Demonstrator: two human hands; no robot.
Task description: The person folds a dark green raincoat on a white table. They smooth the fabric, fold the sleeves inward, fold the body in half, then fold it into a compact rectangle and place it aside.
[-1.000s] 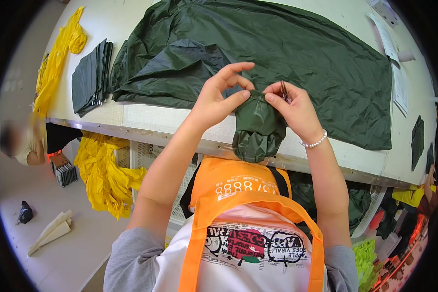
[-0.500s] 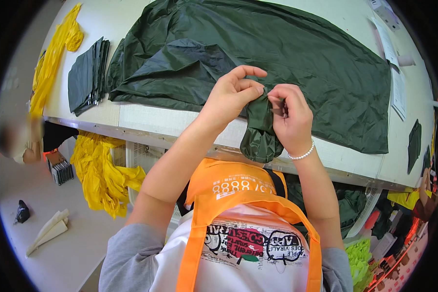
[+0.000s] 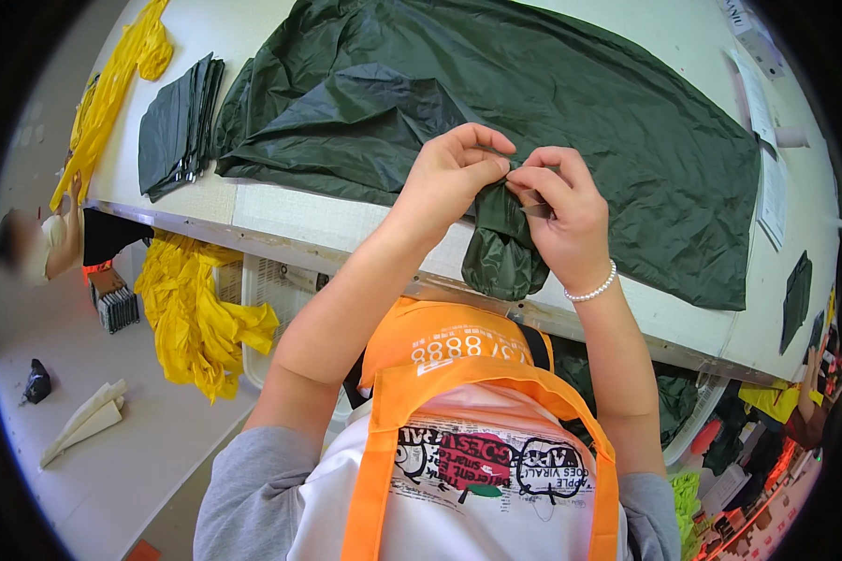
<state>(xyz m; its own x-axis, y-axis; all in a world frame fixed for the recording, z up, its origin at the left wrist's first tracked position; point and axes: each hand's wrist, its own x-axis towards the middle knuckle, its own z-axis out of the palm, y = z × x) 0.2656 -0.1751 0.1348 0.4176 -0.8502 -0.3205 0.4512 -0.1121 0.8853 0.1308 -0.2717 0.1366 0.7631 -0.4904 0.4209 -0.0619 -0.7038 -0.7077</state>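
A large sheet of dark green, shiny fabric (image 3: pixel 608 159) lies spread in creases over the white table. My left hand (image 3: pixel 449 178) is closed, thumb and forefinger pinching the top of a small bunched part of dark green cloth (image 3: pixel 500 252) that hangs over the table's front edge. Right beside it, my right hand (image 3: pixel 569 215) is also closed, its fingertips pinching the same top edge and nearly touching the left ones. A small greyish, blade-like piece (image 3: pixel 536 210) shows under the right fingers; its kind is unclear. Whether the bunched part joins the large sheet is hidden behind the hands.
A stack of folded dark green pieces (image 3: pixel 180 126) lies left of the sheet, with yellow fabric (image 3: pixel 112 103) beyond. More yellow fabric (image 3: pixel 192 318) hangs over a white crate (image 3: pixel 257 323) below the table. Papers (image 3: pixel 767 178) lie at the right. Another person's arm (image 3: pixel 63 234) is at far left.
My view has shifted slightly. Both hands stay at the bunched cloth; the right fingers have closed in toward the left fingertips at its top edge.
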